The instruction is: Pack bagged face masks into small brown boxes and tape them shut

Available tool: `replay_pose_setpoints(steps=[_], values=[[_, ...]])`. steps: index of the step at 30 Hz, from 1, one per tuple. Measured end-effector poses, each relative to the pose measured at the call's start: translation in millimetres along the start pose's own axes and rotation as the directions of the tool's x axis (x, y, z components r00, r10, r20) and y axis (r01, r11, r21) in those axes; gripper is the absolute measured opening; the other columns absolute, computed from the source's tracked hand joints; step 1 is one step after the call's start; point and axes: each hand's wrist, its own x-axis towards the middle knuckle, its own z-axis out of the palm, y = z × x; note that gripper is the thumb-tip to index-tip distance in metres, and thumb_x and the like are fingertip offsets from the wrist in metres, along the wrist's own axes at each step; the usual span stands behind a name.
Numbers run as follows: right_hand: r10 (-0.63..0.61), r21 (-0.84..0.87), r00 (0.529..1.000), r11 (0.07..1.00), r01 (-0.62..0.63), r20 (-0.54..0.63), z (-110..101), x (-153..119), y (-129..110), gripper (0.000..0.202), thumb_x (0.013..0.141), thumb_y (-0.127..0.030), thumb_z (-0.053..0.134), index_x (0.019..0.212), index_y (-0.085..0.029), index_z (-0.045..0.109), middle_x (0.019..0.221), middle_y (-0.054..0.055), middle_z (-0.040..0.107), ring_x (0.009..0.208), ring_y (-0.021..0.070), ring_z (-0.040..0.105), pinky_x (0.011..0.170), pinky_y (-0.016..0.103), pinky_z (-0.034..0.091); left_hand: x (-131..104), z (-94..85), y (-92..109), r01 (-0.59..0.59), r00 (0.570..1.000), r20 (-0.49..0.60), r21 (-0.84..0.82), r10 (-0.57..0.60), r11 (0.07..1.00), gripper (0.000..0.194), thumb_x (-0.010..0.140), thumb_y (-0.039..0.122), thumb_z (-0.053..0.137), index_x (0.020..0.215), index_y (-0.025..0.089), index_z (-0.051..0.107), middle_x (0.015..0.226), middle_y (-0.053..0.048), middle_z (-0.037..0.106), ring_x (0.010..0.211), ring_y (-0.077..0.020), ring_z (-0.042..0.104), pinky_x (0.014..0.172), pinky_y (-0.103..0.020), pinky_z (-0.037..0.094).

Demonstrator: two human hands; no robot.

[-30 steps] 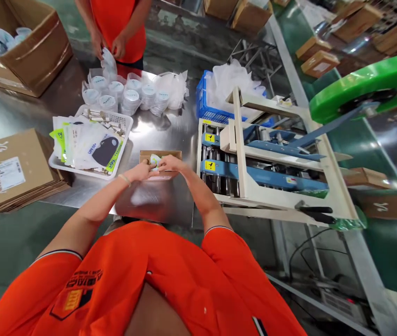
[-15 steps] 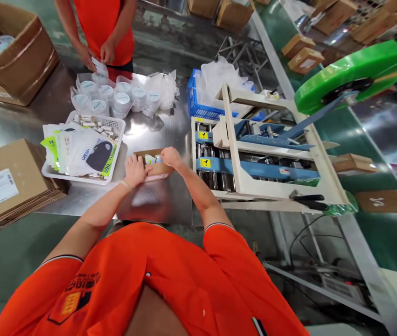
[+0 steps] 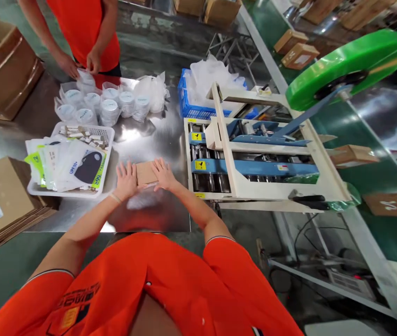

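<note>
A small brown cardboard box (image 3: 146,173) lies on the metal table (image 3: 163,140), its top flaps folded down so the contents are hidden. My left hand (image 3: 127,180) rests against the box's left end, fingers stretched out and spread. On the other end, my right hand (image 3: 163,174) lies with its fingers extended over the edge of the top. Left of the box is a white basket (image 3: 107,154) with small pale pieces in it and printed packets (image 3: 68,161) showing a dark mask picture on top.
Bagged round stacks (image 3: 109,107) stand at the back, where a co-worker's hands (image 3: 93,61) hold one bag. To the right is a box-taping machine (image 3: 226,154) with a green tape roll (image 3: 352,70). A blue crate (image 3: 184,95) sits behind it. Flattened cartons (image 3: 5,200) lie at left.
The small box was open with pale packets showing inside; its top is now folded over. My hands went from curled on its sides to spread flat. The whole view shifted slightly.
</note>
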Motion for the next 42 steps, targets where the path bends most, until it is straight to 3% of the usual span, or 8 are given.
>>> replay_pose_setpoints(steps=[9, 16, 23, 28, 31, 34, 38, 42], values=[[0.431, 0.386, 0.881, 0.860, -0.334, -0.196, 58, -87, 26, 0.107, 0.086, -0.030, 0.096, 0.178, -0.020, 0.042, 0.188, 0.029, 0.023, 0.177, 0.0498, 0.019, 0.135, 0.073, 0.032, 117, -3.6, 25, -0.192, 0.980, -0.039, 0.048, 0.194, 0.980, 0.120, 0.098, 0.076, 0.066, 0.166, -0.019, 0.037, 0.165, -0.045, 0.047, 0.156, -0.0545, 0.045, 0.141, -0.068, 0.018], [0.535, 0.570, 0.826, 0.740, -0.359, -0.175, 135, -172, 16, 0.079, 0.080, -0.020, 0.092, 0.153, -0.035, 0.067, 0.178, 0.023, 0.046, 0.164, 0.0513, 0.047, 0.123, 0.077, 0.052, 250, -1.2, 154, -0.328, 0.944, -0.072, -0.133, 0.321, 0.935, 0.118, 0.093, 0.065, 0.080, 0.172, -0.009, 0.033, 0.173, -0.044, 0.038, 0.169, -0.0566, 0.028, 0.137, -0.077, 0.007], [0.382, 0.583, 0.921, 0.768, -0.266, -0.083, 92, -144, 11, 0.057, 0.087, -0.017, 0.080, 0.142, -0.031, 0.076, 0.169, 0.020, 0.059, 0.160, 0.0463, 0.054, 0.126, 0.073, 0.052, 262, 16.2, 253, -0.456, 0.866, -0.095, -0.553, 0.491, 0.697, 0.134, 0.078, 0.042, 0.099, 0.181, 0.003, 0.023, 0.183, -0.040, 0.021, 0.175, -0.0557, 0.017, 0.141, -0.069, 0.022], [0.125, 0.636, 0.992, 0.766, -0.095, -0.002, 49, -79, -5, 0.042, 0.098, -0.019, 0.061, 0.135, -0.024, 0.081, 0.124, 0.016, 0.085, 0.118, 0.0368, 0.082, 0.110, 0.056, 0.066, 141, 17.5, 114, -0.494, 0.868, -0.396, -0.625, 0.300, 0.604, 0.081, 0.107, 0.031, 0.061, 0.180, 0.017, 0.029, 0.185, -0.025, 0.028, 0.178, -0.0399, 0.019, 0.141, -0.065, 0.030], [-0.051, 0.660, 0.998, 0.749, 0.057, -0.027, 26, -24, -48, 0.039, 0.102, -0.019, 0.056, 0.130, -0.021, 0.082, 0.116, 0.013, 0.087, 0.110, 0.0330, 0.084, 0.106, 0.050, 0.066, 27, -7.1, -28, -0.052, 0.916, -0.352, -0.581, -0.193, 0.812, 0.059, 0.112, 0.027, 0.048, 0.169, 0.013, 0.044, 0.177, -0.022, 0.045, 0.178, -0.0319, 0.022, 0.145, -0.056, 0.025], [-0.238, 0.639, 0.969, 0.737, 0.220, -0.059, 2, 39, -131, 0.037, 0.106, -0.017, 0.055, 0.131, -0.020, 0.083, 0.127, 0.013, 0.086, 0.117, 0.0309, 0.082, 0.110, 0.045, 0.064, -85, -39.8, -166, 0.580, 0.589, -0.256, -0.526, -0.767, 0.621, 0.061, 0.111, 0.024, 0.048, 0.169, 0.005, 0.039, 0.180, -0.021, 0.041, 0.175, -0.0285, 0.024, 0.145, -0.052, 0.025], [-0.484, 0.510, 0.875, 0.753, 0.415, 0.002, -21, 119, -279, 0.038, 0.108, -0.016, 0.058, 0.140, -0.018, 0.078, 0.141, 0.013, 0.080, 0.132, 0.0281, 0.073, 0.118, 0.040, 0.057, -204, -67.7, -296, 0.813, 0.143, -0.187, -0.537, -0.972, 0.223, 0.069, 0.108, 0.034, 0.048, 0.169, 0.001, 0.039, 0.176, -0.028, 0.043, 0.168, -0.0478, 0.032, 0.136, -0.076, 0.028], [-0.437, 0.368, 0.895, 0.849, 0.379, 0.085, -23, 173, -403, 0.042, 0.110, -0.027, 0.061, 0.145, -0.007, 0.070, 0.150, 0.026, 0.068, 0.138, 0.0346, 0.065, 0.122, 0.046, 0.051, -268, -63.8, -360, 0.916, -0.011, 0.020, -0.400, -1.000, -0.018, 0.074, 0.109, 0.051, 0.047, 0.162, -0.001, 0.050, 0.166, -0.030, 0.053, 0.167, -0.0538, 0.032, 0.127, -0.071, 0.043]])
